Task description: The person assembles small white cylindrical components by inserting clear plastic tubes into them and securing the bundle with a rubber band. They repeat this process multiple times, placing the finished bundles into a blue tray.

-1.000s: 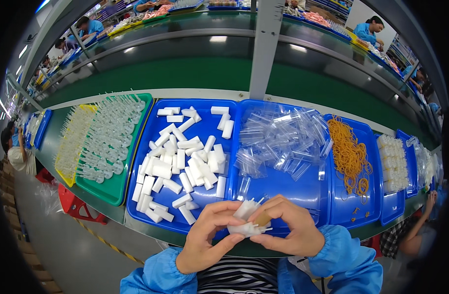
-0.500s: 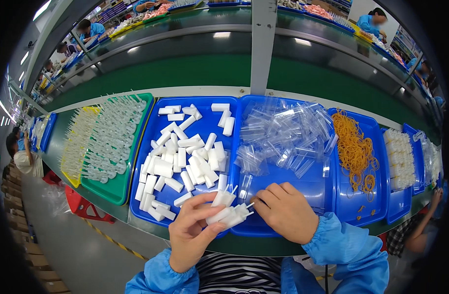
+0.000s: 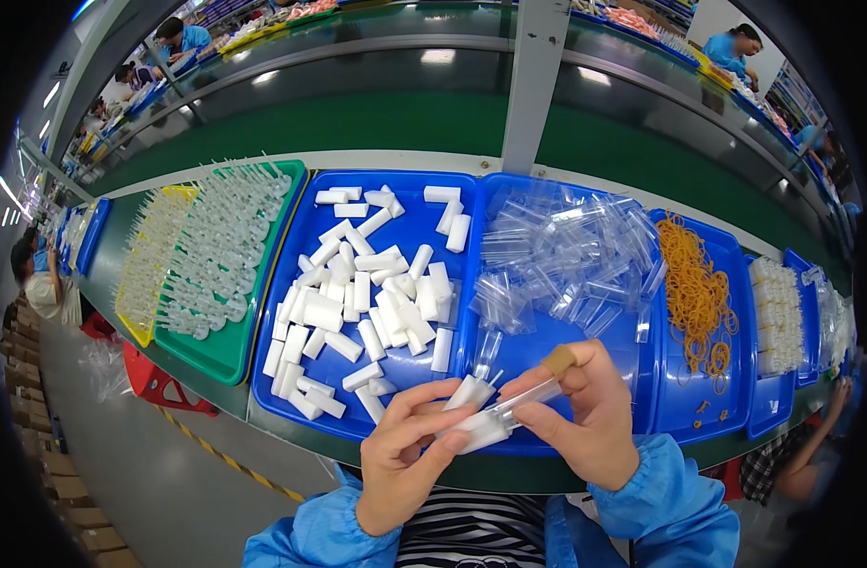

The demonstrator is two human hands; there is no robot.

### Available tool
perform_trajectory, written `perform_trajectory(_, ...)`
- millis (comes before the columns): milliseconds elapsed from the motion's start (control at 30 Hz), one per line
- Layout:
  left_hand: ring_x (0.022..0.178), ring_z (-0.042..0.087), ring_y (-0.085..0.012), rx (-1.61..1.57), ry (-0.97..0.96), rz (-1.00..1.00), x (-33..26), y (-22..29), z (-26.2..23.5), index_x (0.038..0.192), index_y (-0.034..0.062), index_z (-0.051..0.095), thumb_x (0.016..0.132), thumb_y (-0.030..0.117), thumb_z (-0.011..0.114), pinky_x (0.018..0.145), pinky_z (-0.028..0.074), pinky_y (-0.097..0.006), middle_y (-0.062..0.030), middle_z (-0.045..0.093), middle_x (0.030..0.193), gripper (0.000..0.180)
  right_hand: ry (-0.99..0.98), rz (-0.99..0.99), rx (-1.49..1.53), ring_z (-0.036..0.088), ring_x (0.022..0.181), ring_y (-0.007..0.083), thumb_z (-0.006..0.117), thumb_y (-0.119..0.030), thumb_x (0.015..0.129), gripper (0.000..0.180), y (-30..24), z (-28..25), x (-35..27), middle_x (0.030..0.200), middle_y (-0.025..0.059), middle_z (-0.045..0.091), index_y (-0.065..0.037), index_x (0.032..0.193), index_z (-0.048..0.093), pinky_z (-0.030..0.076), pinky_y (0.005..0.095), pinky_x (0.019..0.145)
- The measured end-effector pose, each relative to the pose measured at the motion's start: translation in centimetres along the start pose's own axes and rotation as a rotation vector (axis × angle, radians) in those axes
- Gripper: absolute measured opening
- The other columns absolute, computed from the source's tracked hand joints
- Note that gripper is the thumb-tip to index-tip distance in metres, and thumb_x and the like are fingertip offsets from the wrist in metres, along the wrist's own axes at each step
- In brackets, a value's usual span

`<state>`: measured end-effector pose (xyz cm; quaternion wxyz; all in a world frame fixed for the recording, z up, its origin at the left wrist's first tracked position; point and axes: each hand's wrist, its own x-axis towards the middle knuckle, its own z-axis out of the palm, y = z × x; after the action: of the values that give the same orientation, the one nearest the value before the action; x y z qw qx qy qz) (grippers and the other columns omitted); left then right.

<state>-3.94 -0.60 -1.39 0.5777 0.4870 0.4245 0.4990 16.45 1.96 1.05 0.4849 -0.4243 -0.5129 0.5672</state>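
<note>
1. Factory floor, long green workbench point(image 3: 121, 227); metal post point(image 3: 536, 95) and dark green strip point(image 3: 357, 142) beyond it. Co-worker in blue point(image 3: 732, 52) at upper right, red plastic stool point(image 3: 159, 379) lower left.
2. Left hand point(image 3: 405, 454): thumb and fingers pinch white cylindrical pieces point(image 3: 482, 433), thin stems poking out toward the right. Exact count unclear, fingers cover part. Grip likely meant to keep them steady, stem ends exposed.
3. Right hand point(image 3: 589, 421): thumb and fingers grasp a clear plastic tube point(image 3: 536, 395), aimed lengthwise at the white pieces. Near end is at a piece; can't tell if slipped over it. Tan band point(image 3: 558, 360) around a finger, probably for protection or grip.
4. Both held parts sit over the near edge of the middle blue tray point(image 3: 537, 355), which has loose clear tubes piled toward the back.
5. Left blue tray point(image 3: 412, 222): scattered white cylinders.
6. Green tray point(image 3: 227, 375) and yellow tray point(image 3: 136, 329): translucent stemmed parts, mostly stems up.
7. Right blue tray point(image 3: 684, 398): orange-tan rubber bands. Trays seem lined up by part type, for easy reach.
</note>
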Motion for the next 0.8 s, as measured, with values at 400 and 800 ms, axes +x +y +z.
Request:
perform_trajectory(400,0.117,0.061,-0.0288,0.261,0.005,0.133,-0.37,-0.63,0.48,0.107,-0.0052,0.067,0.083,-0.006,0.073,0.094,0.056,-0.037,-0.0207,0.052,0.132,0.025,-0.014,-0.066,-0.219,0.070,0.098,0.0214,0.076,-0.005,0.086,0.036,-0.18,0.66,0.18,0.102,0.0136,0.067,0.000,0.110,0.049,0.056,0.0337,0.089)
perform_trajectory(800,0.110,0.065,-0.0252,0.127,0.098,0.099,-0.11,-0.66,0.64,0.107,-0.0016,0.070,0.082,-0.004,0.075,0.084,0.060,-0.032,-0.0174,0.056,0.127,0.026,0.033,-0.006,-0.018,0.071,0.099,0.0220,0.078,-0.009,0.086,0.033,0.29,0.98,-0.18,0.102,0.0140,0.071,-0.001,0.108,0.054,0.055,0.0332,0.087)
